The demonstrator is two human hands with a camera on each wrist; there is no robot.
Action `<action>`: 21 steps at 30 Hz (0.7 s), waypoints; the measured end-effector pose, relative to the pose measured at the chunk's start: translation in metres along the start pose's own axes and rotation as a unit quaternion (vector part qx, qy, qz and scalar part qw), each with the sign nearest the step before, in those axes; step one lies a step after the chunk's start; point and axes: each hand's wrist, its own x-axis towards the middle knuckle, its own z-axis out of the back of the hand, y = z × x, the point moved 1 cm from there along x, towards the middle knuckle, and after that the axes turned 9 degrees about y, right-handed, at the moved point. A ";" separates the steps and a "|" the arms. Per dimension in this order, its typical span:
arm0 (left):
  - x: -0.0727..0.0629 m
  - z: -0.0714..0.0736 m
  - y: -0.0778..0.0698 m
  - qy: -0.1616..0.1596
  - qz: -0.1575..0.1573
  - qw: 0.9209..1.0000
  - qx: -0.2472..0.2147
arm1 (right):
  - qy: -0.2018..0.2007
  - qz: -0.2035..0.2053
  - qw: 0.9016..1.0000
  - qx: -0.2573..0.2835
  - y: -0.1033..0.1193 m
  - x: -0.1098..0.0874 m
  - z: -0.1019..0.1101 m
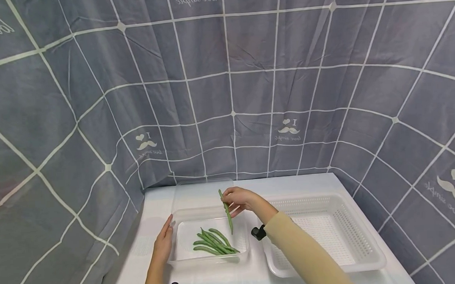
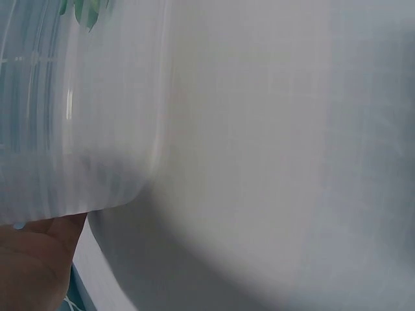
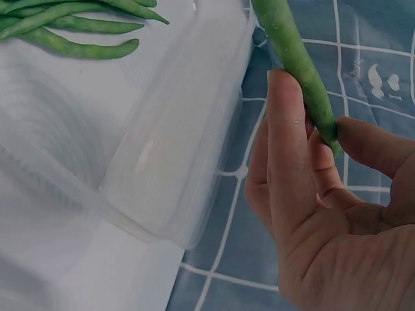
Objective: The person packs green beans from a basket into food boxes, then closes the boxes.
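A green bean (image 1: 227,210) is pinched between the thumb and fingers of my right hand (image 1: 239,199), raised over the far right part of a clear plastic container (image 1: 187,259). In the right wrist view the thumb presses near one end of this bean (image 3: 299,65). Several more green beans (image 1: 215,243) lie in a loose bunch on the container's floor. My left hand (image 1: 163,242) rests against the container's left wall with its fingers extended. From the left wrist view, the fingers (image 2: 45,240) touch the container's outer side (image 2: 97,129).
A white perforated basket (image 1: 365,237) stands to the right on the white table (image 1: 256,270), partly hidden by my right forearm. Behind the container lies a clear flat lid (image 1: 203,187). Grey checked curtains (image 1: 248,94) surround the table's back and sides.
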 end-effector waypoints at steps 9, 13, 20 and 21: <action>-0.001 -0.003 -0.001 -0.002 0.004 1.000 -0.001 | 0.004 -0.017 1.000 -0.023 -0.003 0.012 -0.013; -0.001 -0.003 0.000 -0.004 0.002 1.000 -0.001 | 0.007 -0.024 0.999 -0.036 -0.005 0.017 -0.021; 0.000 -0.002 0.001 -0.002 -0.001 1.000 -0.002 | 0.006 -0.035 0.996 -0.078 -0.010 0.027 -0.036; 0.000 -0.002 0.001 -0.002 0.000 1.000 -0.003 | 0.003 -0.036 0.996 -0.083 -0.010 0.029 -0.038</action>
